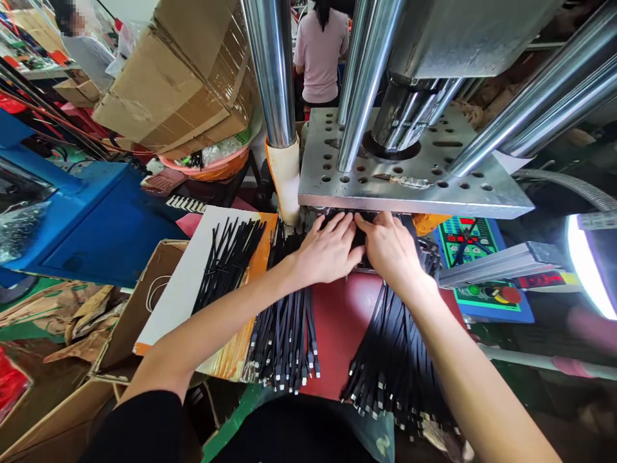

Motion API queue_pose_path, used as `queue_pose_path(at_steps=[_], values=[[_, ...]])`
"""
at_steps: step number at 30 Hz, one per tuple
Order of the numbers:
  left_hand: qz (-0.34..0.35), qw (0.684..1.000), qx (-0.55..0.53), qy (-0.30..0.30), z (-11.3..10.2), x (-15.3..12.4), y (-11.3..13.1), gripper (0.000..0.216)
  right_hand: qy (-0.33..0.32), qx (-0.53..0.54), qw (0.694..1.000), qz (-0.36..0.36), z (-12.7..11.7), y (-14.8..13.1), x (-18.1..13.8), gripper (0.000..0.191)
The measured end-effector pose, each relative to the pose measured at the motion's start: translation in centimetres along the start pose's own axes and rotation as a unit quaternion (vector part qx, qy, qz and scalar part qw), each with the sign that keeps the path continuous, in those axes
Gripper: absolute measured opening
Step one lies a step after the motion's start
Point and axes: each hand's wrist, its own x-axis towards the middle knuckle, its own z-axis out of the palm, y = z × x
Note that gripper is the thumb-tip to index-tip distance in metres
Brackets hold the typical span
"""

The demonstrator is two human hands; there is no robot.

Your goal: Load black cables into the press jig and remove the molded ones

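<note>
Both my hands reach under the drilled steel plate (414, 186) of a press. My left hand (328, 251) lies flat with its fingers stretched forward onto the dark fixture under the plate. My right hand (390, 247) sits beside it, fingertips touching the left's, fingers extended over black strips there; whether it holds one is hidden. A bundle of black strips with metal ends (286, 328) lies below my left wrist. Another bundle (395, 360) fans out under my right forearm on the red surface (340, 321). A third bunch (229, 257) rests on a white sheet at left.
Polished steel columns (272, 71) rise from the press. A green control panel with a red button (482, 270) and a bright lamp (590, 263) stand at right. Cardboard boxes (183, 77), a blue machine (96, 225) and an orange basket (216, 168) are at left. A person in pink (321, 48) stands behind.
</note>
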Motion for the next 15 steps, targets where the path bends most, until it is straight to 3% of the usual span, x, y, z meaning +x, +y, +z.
queue_pose_path(at_steps=[6, 9, 12, 14, 15], values=[[-0.022, 0.999, -0.028, 0.014, -0.4, 6.1, -2.8, 0.047, 0.002, 0.034, 0.999, 0.023, 0.3, 0.1, 7.3, 0.053], [-0.032, 0.999, -0.035, 0.018, -0.3, 6.8, -3.6, 0.045, 0.011, 0.049, 0.999, 0.02, -0.2, 0.2, 7.3, 0.055], [0.03, 0.992, -0.075, 0.1, 0.6, 2.4, -3.4, 0.04, 0.043, 0.074, 0.996, 0.014, -0.6, 0.0, 1.2, 0.053], [0.065, 0.974, -0.116, 0.182, 1.5, -3.1, -2.7, 0.033, 0.119, 0.108, 0.986, 0.054, -0.2, -0.2, -5.8, 0.048], [0.025, 0.972, -0.121, 0.198, 2.0, -6.1, -2.2, 0.028, 0.126, 0.117, 0.98, 0.096, 0.2, -0.3, -9.6, 0.049]])
